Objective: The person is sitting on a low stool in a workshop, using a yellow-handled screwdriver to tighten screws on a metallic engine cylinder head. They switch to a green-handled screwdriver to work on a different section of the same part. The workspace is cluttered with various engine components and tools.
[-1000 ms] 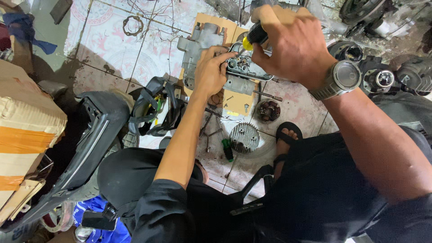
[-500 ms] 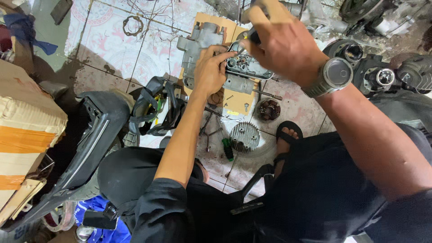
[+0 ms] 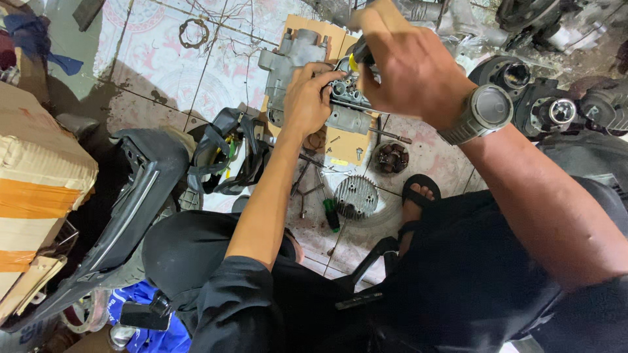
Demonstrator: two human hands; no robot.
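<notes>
Knees: the person squats over the tiled floor [image 3: 150,59], so the work sits between the legs at 12 o'clock.
Loose parts: a finned round cover [image 3: 356,196] and a green-handled screwdriver [image 3: 330,214] lie near the sandalled foot [image 3: 417,196], within reach.
Left hand [image 3: 306,101]: arm stretched forward, fingers pressed on the grey engine casing [image 3: 307,72], steadying it.
Right hand [image 3: 409,65]: wrist bent down, clenched round a yellow-and-black tool handle [image 3: 356,60], probably a screwdriver, tip hidden.
Cardboard [image 3: 307,29]: under the casing, likely keeping it off the floor.

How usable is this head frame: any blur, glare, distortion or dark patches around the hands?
Head view: wide-angle stretch enlarges the right hand and forearm near the lens; the left hand and grey engine casing read fairly sharp; lighting is soft, with mild sheen on the floor tiles; dark clothing below loses detail.
</notes>
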